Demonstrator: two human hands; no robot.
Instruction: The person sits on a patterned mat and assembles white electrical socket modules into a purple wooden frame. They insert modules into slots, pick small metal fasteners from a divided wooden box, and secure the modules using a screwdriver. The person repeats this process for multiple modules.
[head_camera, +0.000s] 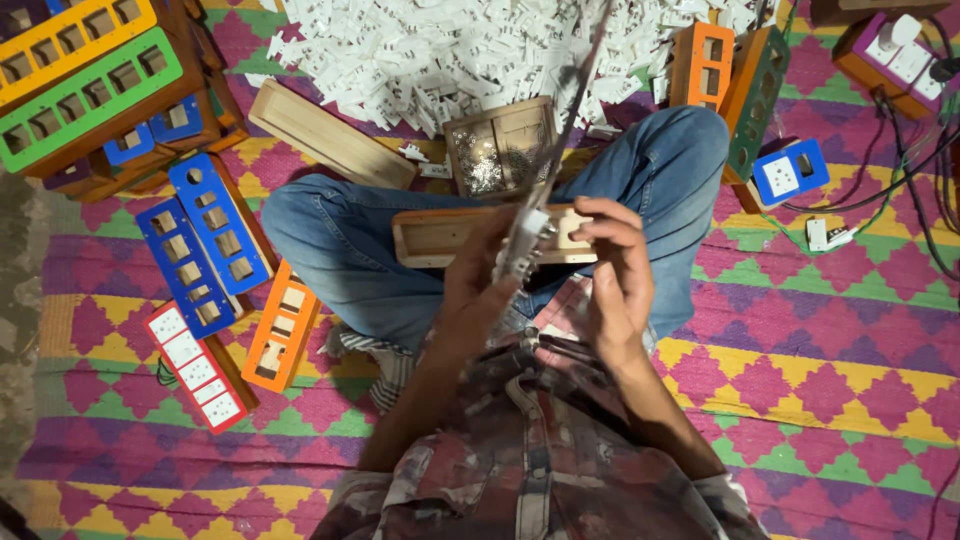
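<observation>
While held over the lap, white switch plate (525, 240) pinched between left hand (470, 295) and right hand (615, 275) – fingers pressed on it, wooden box (440, 238) just behind, white parts pile (470, 50) beyond, blue frames (205, 240) off to its left.

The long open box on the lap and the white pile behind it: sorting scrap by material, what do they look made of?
Long open box: seems bare wood, pale matt tan walls. White pile: likely moulded plastic, uniform white pieces with cut-outs.
</observation>
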